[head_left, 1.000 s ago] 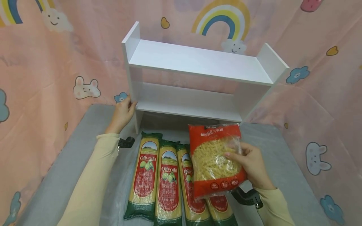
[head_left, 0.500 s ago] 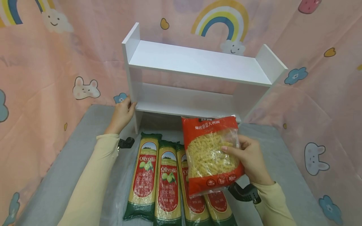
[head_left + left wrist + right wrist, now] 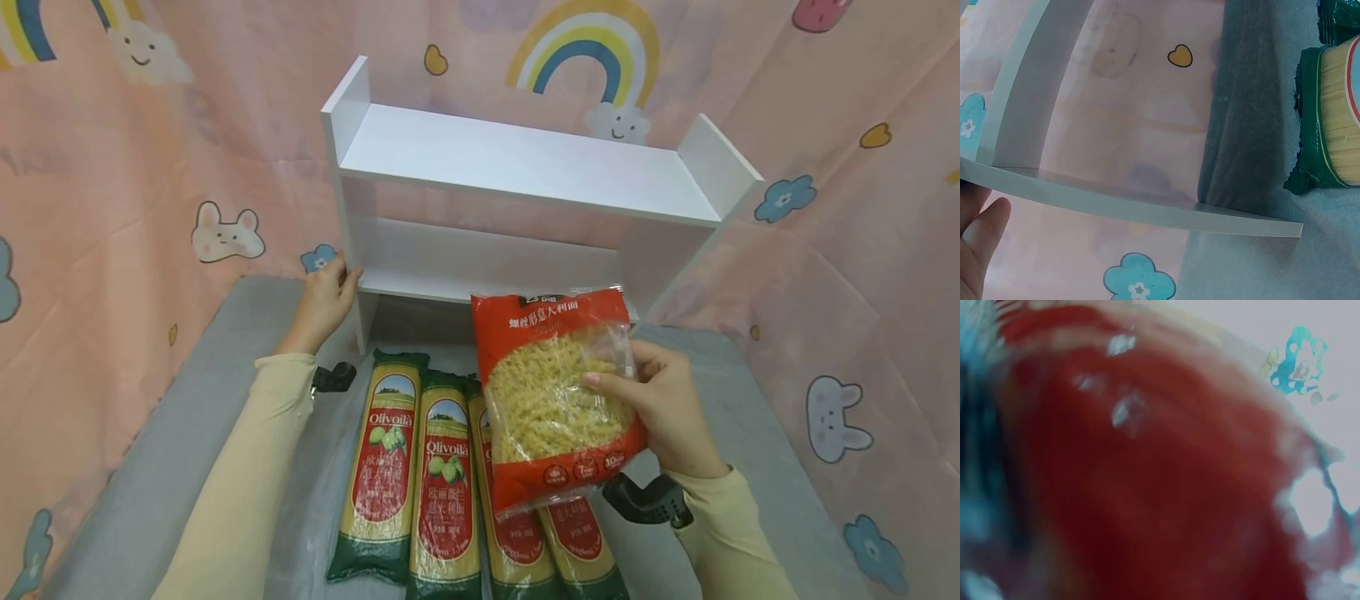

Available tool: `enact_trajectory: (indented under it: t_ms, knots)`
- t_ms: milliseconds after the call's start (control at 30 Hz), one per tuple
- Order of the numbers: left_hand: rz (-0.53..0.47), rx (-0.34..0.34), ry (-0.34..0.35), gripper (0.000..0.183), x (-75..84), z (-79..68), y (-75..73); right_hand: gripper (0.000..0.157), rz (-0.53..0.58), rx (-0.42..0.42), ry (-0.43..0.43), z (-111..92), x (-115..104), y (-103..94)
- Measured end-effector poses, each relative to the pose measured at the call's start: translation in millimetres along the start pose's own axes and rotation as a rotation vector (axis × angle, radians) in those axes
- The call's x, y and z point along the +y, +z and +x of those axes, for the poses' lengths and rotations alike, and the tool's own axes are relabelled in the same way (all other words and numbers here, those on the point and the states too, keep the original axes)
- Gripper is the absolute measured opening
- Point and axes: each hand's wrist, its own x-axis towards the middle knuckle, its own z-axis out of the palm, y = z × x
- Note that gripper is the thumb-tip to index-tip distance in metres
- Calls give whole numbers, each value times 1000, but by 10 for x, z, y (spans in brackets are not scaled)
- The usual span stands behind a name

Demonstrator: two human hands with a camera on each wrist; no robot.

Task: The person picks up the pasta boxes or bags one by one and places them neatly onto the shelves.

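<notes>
My right hand holds a red bag of spiral pasta by its right side, thumb on the clear front and fingers behind. The bag hangs tilted over the spaghetti packs, its top edge overlapping the lower board in the head view. In the right wrist view the red bag fills most of the picture, blurred. My left hand grips the left side panel of a white shelf, thumb at the front edge. The left wrist view shows its thumb beside the panel.
Several green-ended spaghetti packs lie side by side on the grey cloth in front of the shelf. The pasta bag partly covers the right ones. A pink patterned curtain hangs behind and beside the table.
My right hand has moved the pasta bag up and slightly left, toward the shelf's lower board. The left hand stays on the side panel.
</notes>
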Motion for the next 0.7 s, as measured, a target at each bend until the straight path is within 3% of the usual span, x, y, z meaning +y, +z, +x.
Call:
enact_trajectory:
  t_ms: [700]
  knots:
    - [3, 32, 15, 24, 23, -8, 14, 16, 57, 7, -106, 185, -387, 176]
